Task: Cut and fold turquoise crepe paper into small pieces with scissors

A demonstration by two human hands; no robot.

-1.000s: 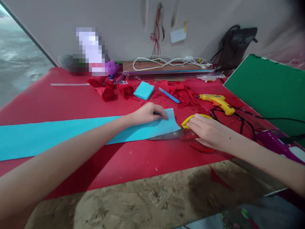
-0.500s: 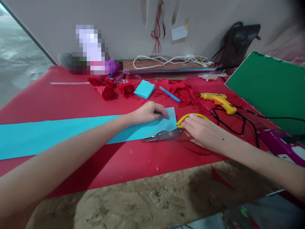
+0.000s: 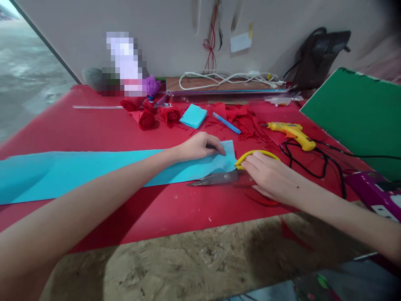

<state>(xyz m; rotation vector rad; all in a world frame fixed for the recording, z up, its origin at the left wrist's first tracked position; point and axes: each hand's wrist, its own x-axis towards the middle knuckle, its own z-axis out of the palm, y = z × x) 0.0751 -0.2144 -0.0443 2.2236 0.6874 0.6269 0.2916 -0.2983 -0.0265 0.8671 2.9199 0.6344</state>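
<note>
A long strip of light blue paper [image 3: 78, 169] lies across the red table covering. My left hand [image 3: 202, 146] rests near the strip's right end, its fingers bent and fingertips pressed on the paper. In my right hand [image 3: 266, 169] are scissors [image 3: 216, 179] with a yellow upper handle and a red lower one, the fingers closed around the handles. The blades point left along the strip's lower edge, near its right end. Some of the upper blade seems covered by the paper, so how far the blades are apart is hard to tell.
Behind my hands lie a folded light blue paper square [image 3: 193, 116], a blue pen [image 3: 226, 123], red paper scraps [image 3: 241, 113] and red paper roses [image 3: 147, 119]. At right are a yellow glue gun [image 3: 294, 133] with black cord, a purple power strip [image 3: 372, 192] and a green board [image 3: 357, 117].
The whole view has shifted slightly, so things appear a little further right. Both hands keep their places at the strip's end, with the scissors at its lower edge.
</note>
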